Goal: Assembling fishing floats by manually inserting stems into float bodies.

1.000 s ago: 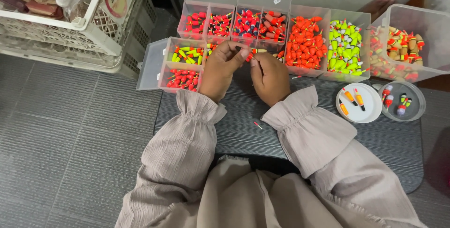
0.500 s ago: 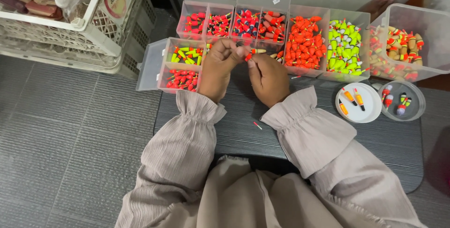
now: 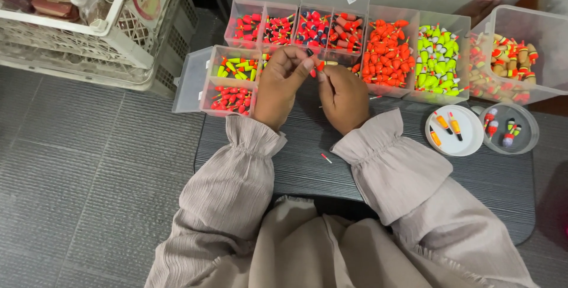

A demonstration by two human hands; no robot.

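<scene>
My left hand (image 3: pixel 281 84) and my right hand (image 3: pixel 343 97) meet over the dark table (image 3: pixel 307 163), fingertips pinched together on a small red fishing float (image 3: pixel 319 66). Which hand carries its weight I cannot tell; both touch it. Just behind the hands stands a clear divided box (image 3: pixel 299 27) filled with red, black and blue floats. A smaller clear box (image 3: pixel 234 81) with green and red floats sits beside my left hand.
Clear bins of orange floats (image 3: pixel 387 48), yellow-green floats (image 3: pixel 441 57) and mixed floats (image 3: pixel 512 57) line the back. A white lid (image 3: pixel 454 130) and a clear round dish (image 3: pixel 510 128) hold a few floats. A tiny red stick (image 3: pixel 326 158) lies near my sleeves. White crates (image 3: pixel 89 21) stand left.
Both hands have stayed over the same spot; the fingers have shifted slightly on the small float held between them.
</scene>
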